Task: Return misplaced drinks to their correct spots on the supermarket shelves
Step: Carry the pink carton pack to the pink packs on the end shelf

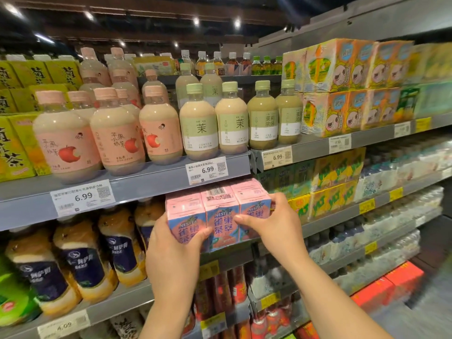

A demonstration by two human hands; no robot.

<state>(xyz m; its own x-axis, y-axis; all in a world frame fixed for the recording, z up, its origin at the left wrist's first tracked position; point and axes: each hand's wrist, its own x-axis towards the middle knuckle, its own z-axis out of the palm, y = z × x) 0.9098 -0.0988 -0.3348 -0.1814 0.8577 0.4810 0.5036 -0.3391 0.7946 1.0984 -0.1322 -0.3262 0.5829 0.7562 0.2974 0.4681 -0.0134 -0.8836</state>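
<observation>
Two hands hold one pink Nestea carton pack just under the grey shelf edge that carries the 6.99 price tags. The left hand cups its lower left corner with the thumb across the front, while the right hand curls its fingers round the right end. Milk tea bottles stand on the shelf above.
</observation>
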